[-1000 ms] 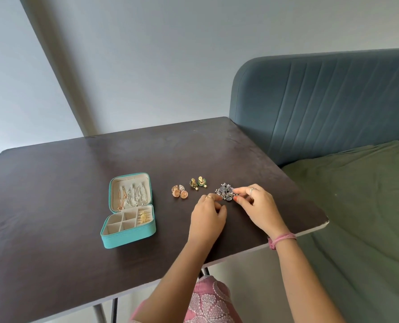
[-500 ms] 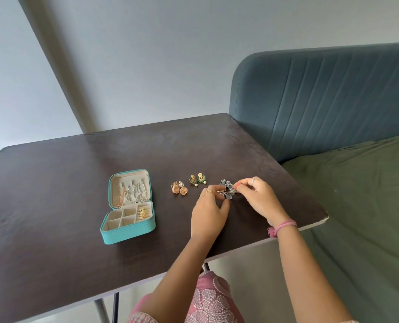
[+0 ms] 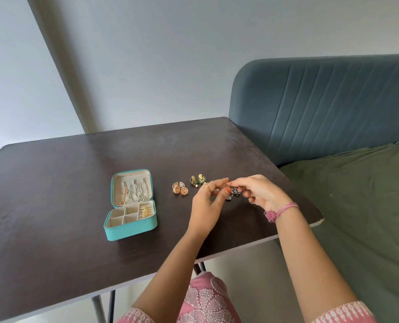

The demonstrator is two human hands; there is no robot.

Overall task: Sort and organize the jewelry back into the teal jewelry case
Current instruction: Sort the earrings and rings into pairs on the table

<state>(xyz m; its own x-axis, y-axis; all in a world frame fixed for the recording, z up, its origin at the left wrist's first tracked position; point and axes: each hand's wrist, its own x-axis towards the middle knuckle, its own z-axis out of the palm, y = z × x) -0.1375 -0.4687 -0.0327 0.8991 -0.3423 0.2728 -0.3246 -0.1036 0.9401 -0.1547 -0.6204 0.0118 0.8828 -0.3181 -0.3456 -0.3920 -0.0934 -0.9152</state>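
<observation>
Two pairs of earrings lie loose on the dark table (image 3: 54, 194) between the case and the hands: the gold dome earrings (image 3: 180, 189) at about three o'clock from the case, and the green-and-gold earrings (image 3: 198, 179) just beyond them, toward one o'clock. The teal jewelry case (image 3: 131, 224) sits open well to nine o'clock of the hands, its lid laid back with chains (image 3: 133, 191) hung inside and gold rings (image 3: 146, 211) in the right-hand slot of the tray; the other compartments look bare. A blue-grey padded headboard (image 3: 321, 106) rises at two o'clock of the table, with a green bedsheet (image 3: 356, 194) spread below it at three o'clock.

The silver jewelry piece (image 3: 231, 194) is held just above the table near its right edge, mostly hidden by the fingers, so its exact form cannot be told. The left hand (image 3: 206, 207) reaches in from six o'clock, back upward, thumb and forefinger pinching the piece at its left side; a ring shows on one finger. The right hand (image 3: 259, 193) comes from five o'clock, fingers curled and pinching the same piece from the right, the fingertips of both hands meeting over it. A pink thread bracelet (image 3: 281, 210) circles the right wrist.
</observation>
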